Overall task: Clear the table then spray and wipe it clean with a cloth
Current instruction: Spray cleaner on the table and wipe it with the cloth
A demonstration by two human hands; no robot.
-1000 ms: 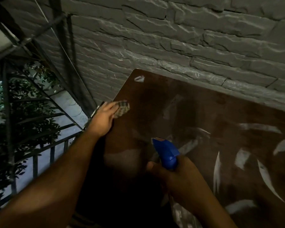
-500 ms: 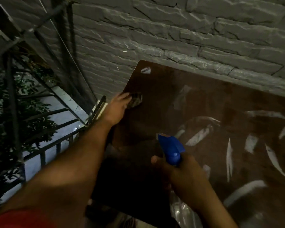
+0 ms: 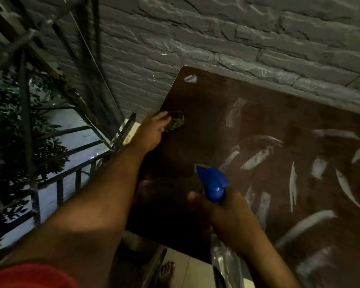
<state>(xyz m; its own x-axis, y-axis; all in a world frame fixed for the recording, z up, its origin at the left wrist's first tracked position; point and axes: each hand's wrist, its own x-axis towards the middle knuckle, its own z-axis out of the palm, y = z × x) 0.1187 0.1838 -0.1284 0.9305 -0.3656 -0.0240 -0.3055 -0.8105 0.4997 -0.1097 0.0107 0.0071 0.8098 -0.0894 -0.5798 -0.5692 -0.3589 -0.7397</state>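
Head view: The left hand (image 3: 154,132) presses a checked cloth (image 3: 175,121) flat against the brown worktop (image 3: 258,125) near its left edge, fingers laid over the cloth. The right hand (image 3: 222,217) grips a spray bottle (image 3: 213,182) by the neck, fingers curled round it below the blue trigger head; the clear body extends down past the near edge of the worktop. Pale streaks mark the worktop surface. A grey stone wall (image 3: 216,34) borders the far edge. A metal railing (image 3: 67,175) stands at left. A bare foot (image 3: 167,271) shows on the floor below.
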